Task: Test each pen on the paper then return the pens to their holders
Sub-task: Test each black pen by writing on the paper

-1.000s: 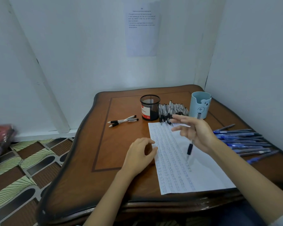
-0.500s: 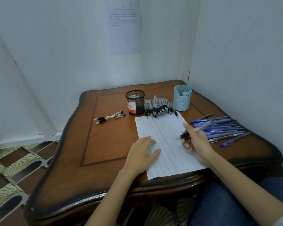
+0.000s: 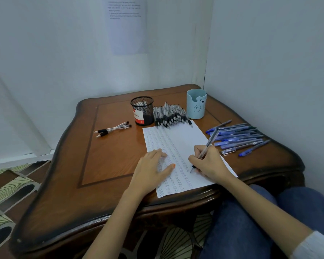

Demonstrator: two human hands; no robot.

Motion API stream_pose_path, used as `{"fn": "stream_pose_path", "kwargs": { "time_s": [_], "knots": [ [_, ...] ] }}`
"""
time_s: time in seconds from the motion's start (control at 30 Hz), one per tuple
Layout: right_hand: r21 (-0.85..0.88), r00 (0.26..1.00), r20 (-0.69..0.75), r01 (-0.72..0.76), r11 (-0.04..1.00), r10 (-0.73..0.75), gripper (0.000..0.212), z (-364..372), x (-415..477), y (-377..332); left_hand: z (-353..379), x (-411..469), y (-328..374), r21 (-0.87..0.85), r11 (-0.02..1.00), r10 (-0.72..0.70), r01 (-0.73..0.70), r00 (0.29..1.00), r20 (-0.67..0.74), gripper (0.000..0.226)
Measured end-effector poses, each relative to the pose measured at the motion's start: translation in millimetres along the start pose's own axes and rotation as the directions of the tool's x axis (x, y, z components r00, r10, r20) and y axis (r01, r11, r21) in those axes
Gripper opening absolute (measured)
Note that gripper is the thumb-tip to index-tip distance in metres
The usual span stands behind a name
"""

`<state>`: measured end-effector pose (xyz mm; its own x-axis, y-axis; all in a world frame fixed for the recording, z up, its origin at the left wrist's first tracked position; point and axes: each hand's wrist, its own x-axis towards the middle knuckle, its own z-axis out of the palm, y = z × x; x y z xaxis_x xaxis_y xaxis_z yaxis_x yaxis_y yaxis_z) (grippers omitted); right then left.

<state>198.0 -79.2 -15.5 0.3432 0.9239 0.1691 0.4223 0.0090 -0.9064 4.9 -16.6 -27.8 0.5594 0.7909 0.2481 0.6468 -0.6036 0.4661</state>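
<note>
Right hand pinches pen, tip at paper near its right edge; left hand, fingers flat, pins paper's left side; advise one short, light stroke.

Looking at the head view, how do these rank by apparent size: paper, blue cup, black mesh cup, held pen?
1. paper
2. blue cup and black mesh cup: too alike to rank
3. pen, held in the right hand
</note>
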Motion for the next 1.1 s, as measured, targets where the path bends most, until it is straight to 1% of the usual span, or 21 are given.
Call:
{"fn": "stream_pose_path", "kwargs": {
  "time_s": [0.23, 0.37, 0.53, 0.67, 0.83, 0.97, 1.1],
  "knots": [
    [0.008, 0.999, 0.022, 0.041, 0.999, -0.042, 0.036, 1.2, 0.3, 1.6, -0.3, -0.7, 1.5, 0.0, 1.0, 0.005, -0.005, 1.0, -0.003, 0.048],
    [0.024, 0.998, 0.023, 0.058, 0.998, -0.058, 0.039, 2.0, 1.1, 3.6, -1.0, -1.7, 2.7, -0.001, 1.0, 0.005, -0.005, 1.0, -0.014, 0.046],
    [0.029, 0.999, 0.046, 0.027, 0.999, -0.028, 0.034, 1.1, 2.2, 3.2, -1.4, -1.8, 3.6, -0.001, 1.0, -0.002, 0.002, 1.0, -0.007, 0.047],
    [0.043, 0.999, 0.03, 0.039, 0.998, -0.04, 0.04, 0.7, 2.6, 3.6, -1.2, -1.9, 3.2, -0.004, 1.0, -0.009, 0.009, 1.0, 0.003, 0.049],
    [0.044, 0.998, 0.043, 0.037, 0.998, -0.039, 0.036, 1.0, 2.4, 3.0, -2.0, -2.1, 3.9, -0.002, 1.0, -0.01, 0.01, 1.0, 0.014, 0.05],
    [0.072, 1.0, 0.012, 0.02, 0.997, -0.021, 0.038, -0.5, 2.6, 4.5, -2.4, -2.3, 4.8, -0.005, 1.0, -0.014, 0.014, 1.0, 0.018, 0.05],
    [0.052, 0.999, 0.034, 0.03, 0.998, -0.031, 0.039, 0.8, 2.7, 3.1, -2.5, -2.4, 5.2, 0.004, 1.0, -0.017, 0.017, 1.0, 0.018, 0.05]
  ]
}}
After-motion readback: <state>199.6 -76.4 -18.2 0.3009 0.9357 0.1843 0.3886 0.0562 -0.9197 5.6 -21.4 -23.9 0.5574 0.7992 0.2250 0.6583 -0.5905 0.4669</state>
